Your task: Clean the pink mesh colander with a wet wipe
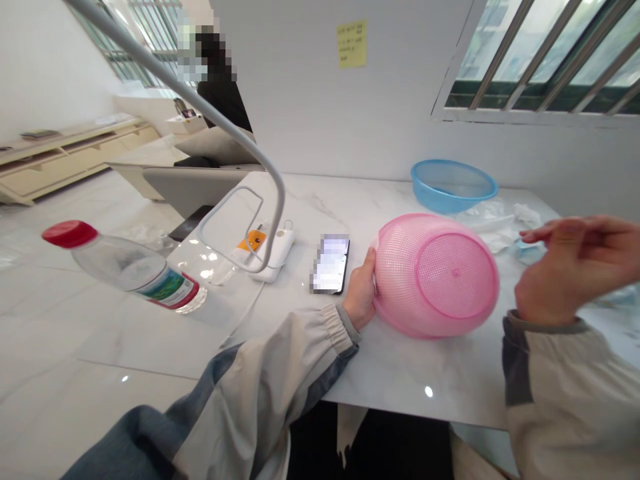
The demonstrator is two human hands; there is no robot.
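My left hand (361,291) grips the rim of a pink mesh colander (400,277), fingers behind it and thumb at its edge. The colander is tipped on its side, its round base facing me. To its right, my right hand (560,270) is raised over the table, apart from the colander. Its fingers are partly bent, and I see nothing in them. Behind the colander stands a blue basin (453,193). Crumpled clear plastic (493,223) lies between the basin and my right hand.
A phone (331,263) lies left of my left hand on the marble-patterned table (400,373). Farther left are a white device (277,253), a bent grey tube stand (240,137) and a red-capped bottle (165,283). A person (223,87) is beyond the partition, which bears a yellow note (352,44).
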